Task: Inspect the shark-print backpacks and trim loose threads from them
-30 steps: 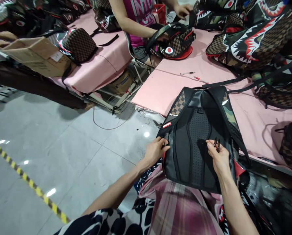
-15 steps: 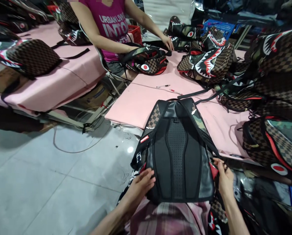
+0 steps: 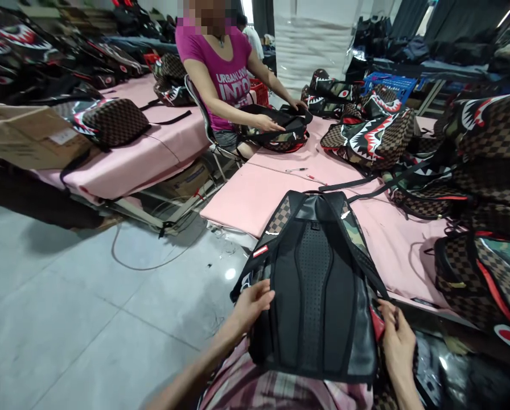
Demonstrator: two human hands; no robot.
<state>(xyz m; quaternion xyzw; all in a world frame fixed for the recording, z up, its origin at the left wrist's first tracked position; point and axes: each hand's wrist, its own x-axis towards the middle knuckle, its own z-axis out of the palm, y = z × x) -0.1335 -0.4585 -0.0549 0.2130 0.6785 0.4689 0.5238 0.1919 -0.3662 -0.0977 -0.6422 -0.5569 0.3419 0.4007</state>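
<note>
A black backpack [image 3: 315, 296] lies with its padded back panel up, its lower end over my lap and its top on the pink table. Checkered and camouflage patches show near its shoulder straps. At the backpack's left edge, my left hand [image 3: 255, 302] is closed, its fingers curled over the side. My right hand [image 3: 397, 333] pinches the opposite side, beside a red patch [image 3: 377, 323]; the fingertips are partly hidden there. Two long black straps [image 3: 351, 183] run from the top of the backpack toward the bags on the right.
Checkered shark-mouth backpacks [image 3: 370, 139] crowd the right of the pink table [image 3: 238, 199]. A pen [image 3: 296, 169] lies mid-table. Across from me a seated person [image 3: 233, 85] handles another backpack [image 3: 280, 134]. At left, a second table holds a bag [image 3: 116, 122] beside a cardboard box [image 3: 28, 134].
The view has tilted up, so the scene sits lower. My left hand has slid a little up the backpack's edge and its fingers have drawn together. The other person's left-side hand now rests atop their bag.
</note>
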